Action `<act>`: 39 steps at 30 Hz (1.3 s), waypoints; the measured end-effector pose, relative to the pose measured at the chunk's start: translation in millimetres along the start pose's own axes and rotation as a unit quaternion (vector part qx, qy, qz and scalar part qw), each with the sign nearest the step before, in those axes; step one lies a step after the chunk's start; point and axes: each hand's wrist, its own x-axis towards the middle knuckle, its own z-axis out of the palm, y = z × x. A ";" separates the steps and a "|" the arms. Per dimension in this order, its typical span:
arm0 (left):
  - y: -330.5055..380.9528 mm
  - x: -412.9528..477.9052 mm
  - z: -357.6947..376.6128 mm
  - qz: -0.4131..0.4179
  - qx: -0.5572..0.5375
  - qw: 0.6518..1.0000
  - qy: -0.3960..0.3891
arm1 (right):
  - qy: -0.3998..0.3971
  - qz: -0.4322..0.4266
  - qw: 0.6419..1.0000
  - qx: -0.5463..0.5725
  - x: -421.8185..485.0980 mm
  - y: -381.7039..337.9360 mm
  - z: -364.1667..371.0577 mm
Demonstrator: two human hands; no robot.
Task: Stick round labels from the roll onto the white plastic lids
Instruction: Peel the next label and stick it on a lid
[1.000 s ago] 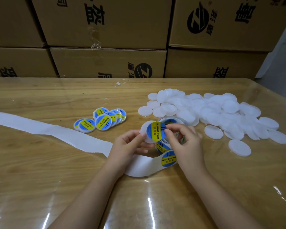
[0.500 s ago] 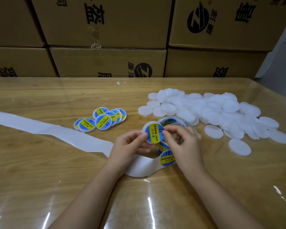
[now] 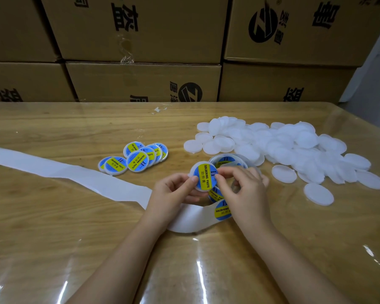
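I hold one white lid [image 3: 204, 176] upright above the table; a blue and yellow round label covers its face. My left hand [image 3: 173, 190] pinches the lid's left edge between thumb and fingers. My right hand [image 3: 241, 187] has its thumb and forefinger on the label's right side. Just behind and below them stands the label roll [image 3: 227, 161], and its strip carries more labels [image 3: 223, 210] under my right hand. A heap of bare white lids [image 3: 283, 148] lies to the right. Several labelled lids [image 3: 138, 157] lie in a cluster at centre left.
The empty white backing strip [image 3: 59, 171] trails from under my hands to the table's left edge. Stacked cardboard boxes [image 3: 140, 82] wall off the far side of the wooden table [image 3: 53, 238]. A scrap of tape [image 3: 159, 109] lies near the back edge.
The lid in my hands has shifted slightly left and turned more face-on. My right thumb and forefinger have slid onto the label's right side.
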 end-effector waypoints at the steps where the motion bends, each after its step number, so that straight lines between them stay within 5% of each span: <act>1: 0.2 -0.4 0.4 0.001 -0.001 1.000 0.000 | 0.007 -0.009 1.000 -0.015 -0.5 0.2 0.7; 19: 4.2 -0.5 -1.3 -0.004 -0.024 1.000 0.019 | 0.016 -0.063 0.987 -0.148 -2.1 2.8 -2.3; 39: 0.5 5.6 -12.5 -0.032 -0.114 0.993 0.013 | 0.037 -0.170 0.981 -0.088 0.3 4.9 -4.3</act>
